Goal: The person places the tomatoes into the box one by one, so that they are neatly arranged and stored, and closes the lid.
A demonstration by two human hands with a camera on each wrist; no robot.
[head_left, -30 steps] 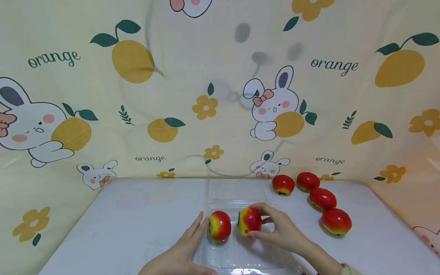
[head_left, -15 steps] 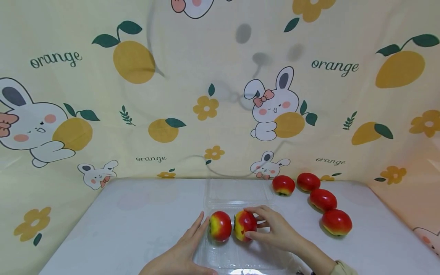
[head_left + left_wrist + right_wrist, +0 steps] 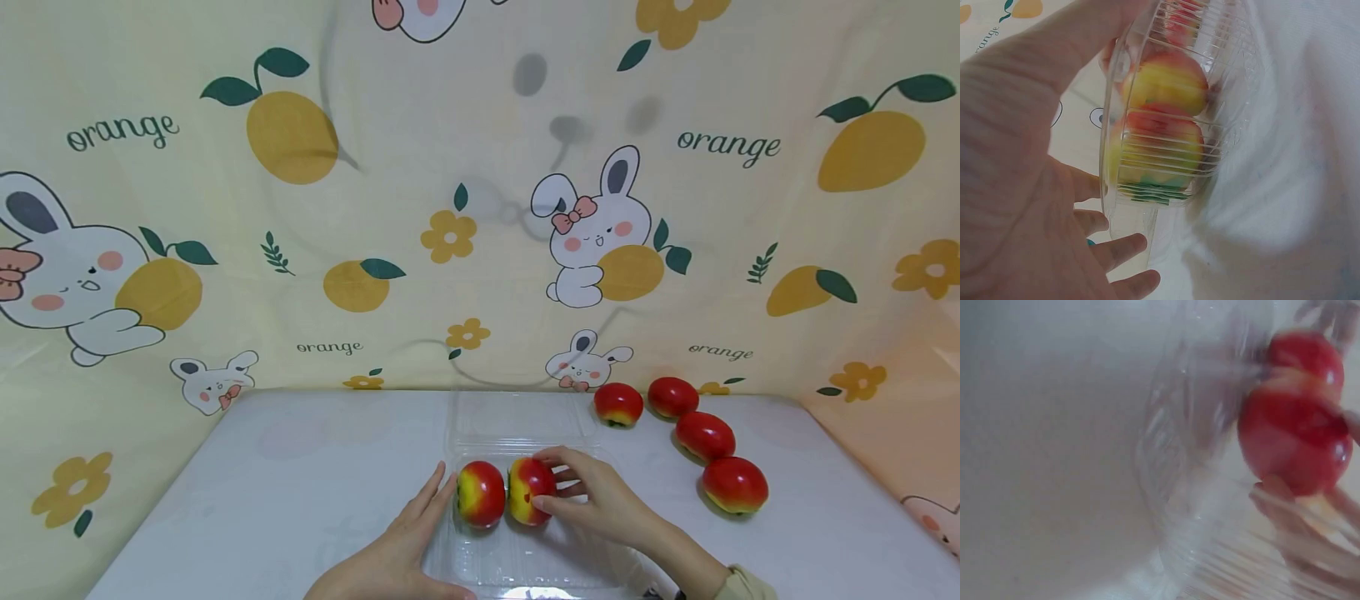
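A clear plastic clamshell box (image 3: 491, 558) lies in front of me, its lid (image 3: 521, 415) folded back. Inside it, at the left, sits a red-and-yellow persimmon (image 3: 481, 495). My right hand (image 3: 600, 500) grips a second persimmon (image 3: 527, 492) close beside the first, thumb at the near side and fingers at the far side. My left hand (image 3: 397, 533) lies along the box's left side, fingers extended and spread. In the left wrist view, its fingers (image 3: 1125, 250) are around the box rim, and a green calyx (image 3: 1154, 190) shows through the ribbed wall.
Several more persimmons (image 3: 704, 436) stand on the white table (image 3: 300, 475) at the back right. Behind the table hangs a printed cloth (image 3: 450, 275) with rabbits and oranges.
My right hand has moved a little left and down, bringing its persimmon up beside the first one. The left hand and the other persimmons stay where they were.
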